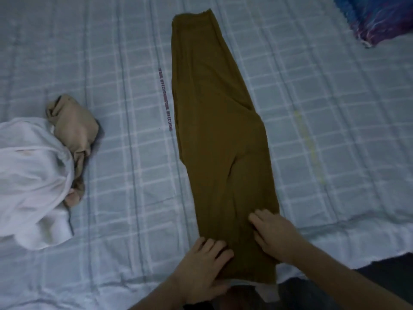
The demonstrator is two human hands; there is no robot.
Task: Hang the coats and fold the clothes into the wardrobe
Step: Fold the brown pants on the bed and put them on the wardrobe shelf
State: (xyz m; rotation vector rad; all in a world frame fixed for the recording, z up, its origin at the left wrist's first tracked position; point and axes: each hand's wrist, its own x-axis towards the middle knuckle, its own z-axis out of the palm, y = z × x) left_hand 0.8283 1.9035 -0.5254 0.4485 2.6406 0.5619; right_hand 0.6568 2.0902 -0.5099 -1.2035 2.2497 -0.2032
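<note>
The olive-brown trousers [220,135] lie stretched out lengthwise on the bed [125,198], folded into one long narrow strip that runs from the near edge away from you, tilting slightly leftward at the far end. Your left hand [202,268] rests flat on the near left edge of the strip, fingers spread and pressing down, gripping nothing. Your right hand [273,236] lies flat on the near right side of the same cloth, fingers apart and pointing toward the left, palm down, also gripping nothing. Under the nearest end of the trousers a bit of white cloth peeks out; you cannot tell what it belongs to. The bed is covered in a pale blue checked sheet with a line of printed lettering just left of the trousers. Well off to your left, a rumpled white garment [33,182] lies in a heap, touching a crumpled beige garment [73,130]. At the far right corner sits a blue and purple patterned pillow [380,19].
</note>
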